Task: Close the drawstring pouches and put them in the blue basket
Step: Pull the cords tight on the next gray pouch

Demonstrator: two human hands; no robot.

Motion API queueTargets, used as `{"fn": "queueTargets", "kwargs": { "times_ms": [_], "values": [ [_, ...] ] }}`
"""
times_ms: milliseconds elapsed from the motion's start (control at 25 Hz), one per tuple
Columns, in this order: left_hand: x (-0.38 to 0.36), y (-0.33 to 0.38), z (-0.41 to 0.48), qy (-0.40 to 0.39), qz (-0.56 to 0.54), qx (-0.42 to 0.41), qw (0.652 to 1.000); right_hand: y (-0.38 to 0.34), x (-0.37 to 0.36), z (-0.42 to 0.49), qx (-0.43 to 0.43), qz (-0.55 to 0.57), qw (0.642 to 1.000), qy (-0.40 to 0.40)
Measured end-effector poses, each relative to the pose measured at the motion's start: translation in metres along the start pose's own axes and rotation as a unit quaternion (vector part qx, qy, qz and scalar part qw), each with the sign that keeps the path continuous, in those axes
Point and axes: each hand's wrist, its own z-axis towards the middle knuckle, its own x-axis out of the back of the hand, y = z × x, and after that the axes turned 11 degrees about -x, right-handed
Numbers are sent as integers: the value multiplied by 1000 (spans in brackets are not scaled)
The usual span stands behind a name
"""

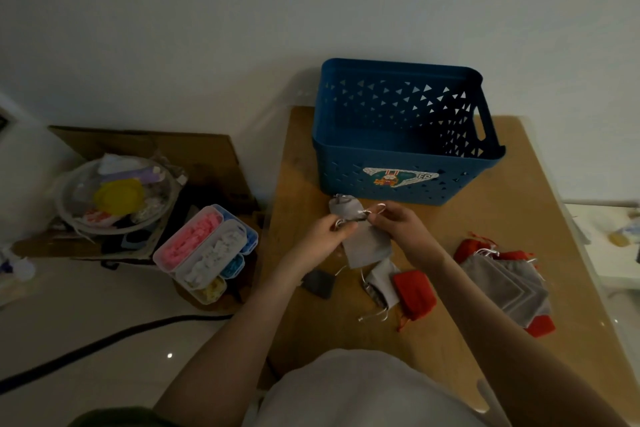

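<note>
1. Grey fabric drawstring pouch (365,246) sits at the middle of the frame, held between both hands above the tan wooden worktop (502,218), its neck bunched between them.
2. At the pouch's left side, the left grip (332,230) pinches a pale cord loop with curled fingers.
3. On the neck's right side, the right grip (398,222) pinches the other pale cord loop, its fingers curled as well.
4. Just above the hands in the frame stands a blue plastic basket (398,149) with triangular cut-outs and a cartoon sticker on its near wall. Nothing shows inside it.
5. A small piece of grey fabric lies at the foot of the basket, just above the left grip. Whether it is a separate pouch cannot be told.
6. Below the hands lie a dark grey pouch (318,282), a light grey pouch (381,284) with loose cords, and a red pouch (414,291), side by side.
7. Further right lies a pile of grey and red pouches (509,284).
8. Left of the worktop, on the floor, stands a clear plastic compartment box (204,253) with pink, white, blue and yellow pieces. A round clear bowl (114,198) of mixed items sits beyond it, at the frame's left.
</note>
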Motion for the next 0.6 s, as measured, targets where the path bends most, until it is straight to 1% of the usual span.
{"fn": "queueTargets", "kwargs": {
  "times_ms": [40,120,200,280,360,440,520,600],
  "values": [
    [1,-2,1,12,41,-3,999,0,3,0,-10,-19,1000,-4],
    [3,-5,2,36,109,-2,993,1,7,-1,-28,-61,997,-41],
    [2,-7,3,48,113,8,992,0,9,-1,-25,-79,994,-76],
    [4,-7,1,58,71,29,995,-1,10,-1,-22,-64,993,-94],
    [5,-6,-2,79,-14,41,996,-4,10,-2,-34,-48,993,-105],
    [4,-7,-5,108,-95,51,988,-5,8,-3,-47,-48,991,-117],
    [4,-7,-7,131,-139,61,980,-3,4,-1,-47,-42,992,-111],
    [5,-9,-6,163,-186,91,965,0,2,2,-33,-7,997,-75]
  ]
}}
